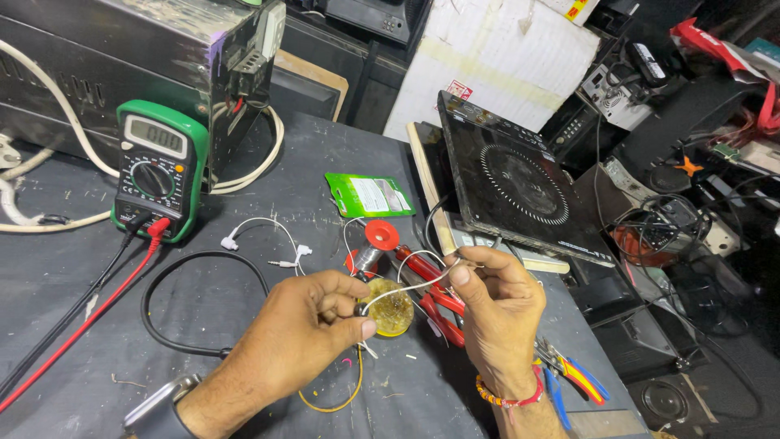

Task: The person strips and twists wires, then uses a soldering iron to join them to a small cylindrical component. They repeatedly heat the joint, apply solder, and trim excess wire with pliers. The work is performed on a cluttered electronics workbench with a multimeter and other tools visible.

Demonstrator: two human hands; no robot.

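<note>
left hand [313,325] pinching near end of white wire [404,286] | right hand [497,305] pinching far end, wire strung between hands | yellow flux tin [392,309] just beneath wire | red-handled pliers [431,284] between hands | multimeter [157,171] well beyond left hand

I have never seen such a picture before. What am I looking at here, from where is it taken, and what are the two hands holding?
There is one picture, taken by a camera on a person's head, looking down at a dark workbench. No machine: these are bare hands. The left hand and right hand stretch a thin white wire between their fingertips, above a small round tin of yellowish paste. On the bench lie a green multimeter with red and black leads, a solder spool, red-handled pliers, white earphones and a black glass cooktop.
</note>
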